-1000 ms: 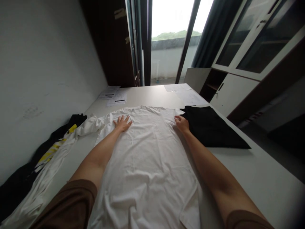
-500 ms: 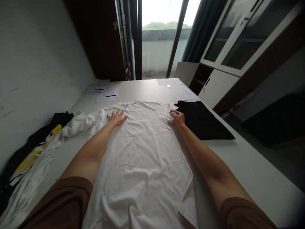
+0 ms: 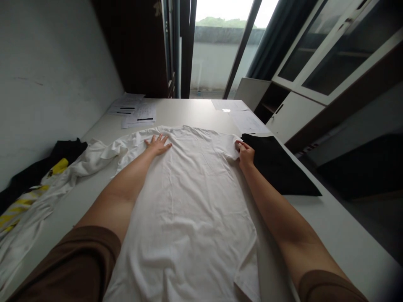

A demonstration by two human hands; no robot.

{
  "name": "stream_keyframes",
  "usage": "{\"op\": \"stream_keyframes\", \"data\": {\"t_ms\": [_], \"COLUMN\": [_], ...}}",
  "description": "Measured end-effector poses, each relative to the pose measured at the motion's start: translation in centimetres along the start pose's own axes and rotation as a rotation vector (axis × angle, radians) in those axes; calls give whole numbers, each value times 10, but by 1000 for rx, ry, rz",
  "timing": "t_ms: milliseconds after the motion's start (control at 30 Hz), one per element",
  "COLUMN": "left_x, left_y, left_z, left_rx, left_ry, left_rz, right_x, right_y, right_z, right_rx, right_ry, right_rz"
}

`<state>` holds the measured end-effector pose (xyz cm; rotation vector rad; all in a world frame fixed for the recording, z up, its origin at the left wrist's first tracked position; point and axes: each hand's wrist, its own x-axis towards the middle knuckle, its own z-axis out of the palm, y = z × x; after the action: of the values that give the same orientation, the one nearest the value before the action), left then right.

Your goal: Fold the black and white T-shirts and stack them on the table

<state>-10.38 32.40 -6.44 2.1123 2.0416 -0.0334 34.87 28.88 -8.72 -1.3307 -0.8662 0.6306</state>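
A white T-shirt (image 3: 195,193) lies spread over the table, its collar at the far end and its hem towards me. My left hand (image 3: 157,145) rests flat with fingers spread on the shirt's upper left part, near the shoulder. At the right sleeve, my right hand (image 3: 246,153) has its fingers closed on the sleeve's edge and holds it out to the side. Soft wrinkles run across the lower half, and the bottom right corner is folded over. Just beyond my right hand lies a folded black cloth (image 3: 280,167).
Crumpled white, yellow and black clothes (image 3: 37,188) lie along the wall on the left. Printed papers (image 3: 138,113) sit at the table's far left, and more sheets (image 3: 247,119) at the far right. A white cabinet (image 3: 296,113) stands beyond the table's right edge.
My right hand has drawn the right sleeve outward to the right, so it lies more stretched. My left hand stays flat on the shirt. The view has shifted slightly.
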Motion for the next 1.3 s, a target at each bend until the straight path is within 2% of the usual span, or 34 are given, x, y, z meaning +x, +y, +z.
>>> {"op": "stream_keyframes", "data": {"t_ms": [133,267,367,467,533,567,667,767,833,900,967,1033,1133,1300], "left_x": [15,22,16,-5,-29,-44,-107,-192,-250,-299,-333,-354,-368,-378], "left_y": [2,0,4,25,53,71,131,189,218,236,245,250,257,276], "left_z": [2,3,-1,-7,-7,-5,13,32,38,37,33,29,29,40], "left_rx": [1,-1,-8,-33,-53,-62,-128,-202,-232,-198,-154,-114,-76,-8], "left_ry": [14,49,58,126,203,240,253,166,105,12,-56,-92,-109,-137], "left_rz": [1,29,36,-31,-21,45,401,854,1059,1234,1303,1308,1264,1206], "right_x": [16,29,30,26,24,24,24,24,24,23,24,23,22,21], "right_y": [0,-1,1,2,2,2,0,-1,-1,-1,-1,-1,-1,0], "right_z": [0,-11,-21,-22,-19,-17,-14,-16,-17,-18,-18,-17,-16,-16], "right_rx": [44,5,-99,-247,-339,-377,-456,-488,-490,-470,-444,-435,-449,-436], "right_ry": [13,6,-5,-48,-73,-80,-114,-181,-195,-181,-180,-190,-200,-202], "right_rz": [-35,-56,-112,-184,-227,-239,-230,-201,-188,-170,-155,-154,-155,-164]}}
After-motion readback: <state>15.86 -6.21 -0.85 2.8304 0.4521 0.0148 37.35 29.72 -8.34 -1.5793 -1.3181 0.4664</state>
